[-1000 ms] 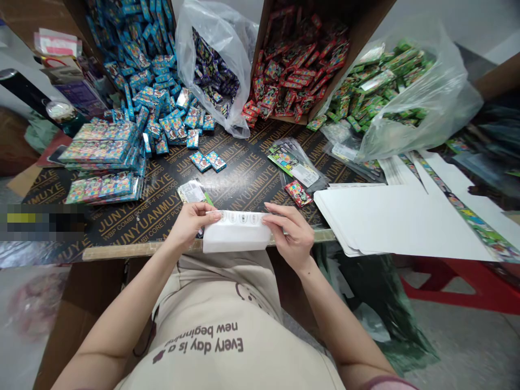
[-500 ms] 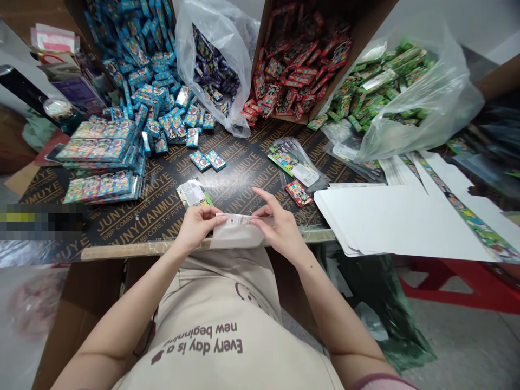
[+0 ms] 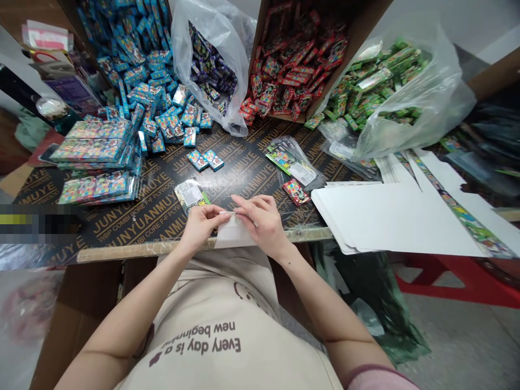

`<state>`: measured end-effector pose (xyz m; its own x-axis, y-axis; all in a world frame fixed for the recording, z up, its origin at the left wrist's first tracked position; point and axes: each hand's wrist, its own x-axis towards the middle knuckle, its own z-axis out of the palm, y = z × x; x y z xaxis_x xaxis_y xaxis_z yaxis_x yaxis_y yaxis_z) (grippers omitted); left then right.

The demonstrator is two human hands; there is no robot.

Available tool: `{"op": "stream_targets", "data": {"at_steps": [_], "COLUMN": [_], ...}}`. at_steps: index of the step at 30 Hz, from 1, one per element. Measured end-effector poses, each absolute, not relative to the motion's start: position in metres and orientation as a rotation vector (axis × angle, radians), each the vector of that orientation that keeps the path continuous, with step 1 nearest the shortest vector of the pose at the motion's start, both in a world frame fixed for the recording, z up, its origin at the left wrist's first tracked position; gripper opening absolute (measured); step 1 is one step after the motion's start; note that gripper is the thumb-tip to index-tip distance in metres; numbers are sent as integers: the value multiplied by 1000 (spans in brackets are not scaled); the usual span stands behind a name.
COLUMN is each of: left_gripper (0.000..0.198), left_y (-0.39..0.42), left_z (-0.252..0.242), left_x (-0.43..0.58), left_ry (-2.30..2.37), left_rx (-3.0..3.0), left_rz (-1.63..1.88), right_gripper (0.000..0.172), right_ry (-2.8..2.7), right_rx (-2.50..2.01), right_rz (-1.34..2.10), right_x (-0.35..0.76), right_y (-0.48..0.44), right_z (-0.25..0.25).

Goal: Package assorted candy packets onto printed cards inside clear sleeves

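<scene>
1. Paper [image 3: 233, 233], white and flat, is at the edge of your black, gold-lettered plywood table [image 3: 244, 168].
2. Your left hand [image 3: 199, 226] pinches it.
3. Your right hand [image 3: 265, 223] touches it; I cannot tell its grip.

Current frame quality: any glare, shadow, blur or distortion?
Head view throughout: glare on the tabletop; shadow deep in the cardboard box of red packs; dark packets blurred at right; frame edges stretched; pixelated patch far left; white slip pale, little detail.

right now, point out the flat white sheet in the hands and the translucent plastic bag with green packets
Flat white sheet [image 3: 233, 234]: head view, on its lower part.
Translucent plastic bag [image 3: 434, 103]: head view, on its right wall.
</scene>
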<state>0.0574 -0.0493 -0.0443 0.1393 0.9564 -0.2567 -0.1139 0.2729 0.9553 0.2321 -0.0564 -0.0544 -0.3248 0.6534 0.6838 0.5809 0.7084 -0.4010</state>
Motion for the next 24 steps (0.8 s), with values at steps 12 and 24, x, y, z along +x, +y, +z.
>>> {"op": "stream_targets", "data": {"at_steps": [12, 24], "left_gripper": [24, 14], "left_y": [18, 49], "left_z": [-97, -118], "left_x": [92, 105], "left_ry": [1457, 1749], "left_rx": [1362, 1988], "left_rz": [876, 562], "right_gripper": [81, 83], "right_ry": [-1521, -1738], "right_rx": [-1823, -1683], "right_rz": [-112, 33], "right_x": [327, 311], "right_y": [-7, -21], "right_z": [-113, -138]}}
